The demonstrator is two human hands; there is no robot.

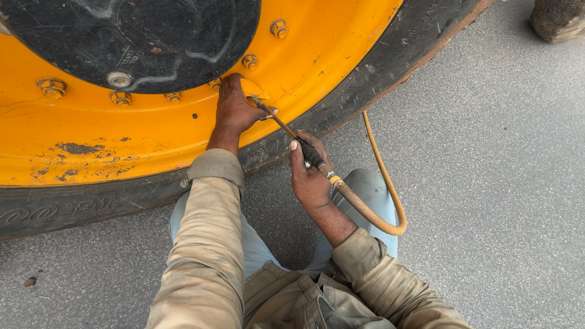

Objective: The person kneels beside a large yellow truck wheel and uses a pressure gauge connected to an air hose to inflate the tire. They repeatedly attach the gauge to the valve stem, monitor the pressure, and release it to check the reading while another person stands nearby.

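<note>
There is one view only, from the camera on my head. It looks steeply down and a little forward over my own arms and knees, close in. My left hand point(234, 109) and right hand point(309, 176) sit near the middle of the picture. The yellow wheel rim point(152, 134) fills the upper left, cut off by the top edge, and the grey ground point(487, 152) takes the right side and the bottom.
</note>
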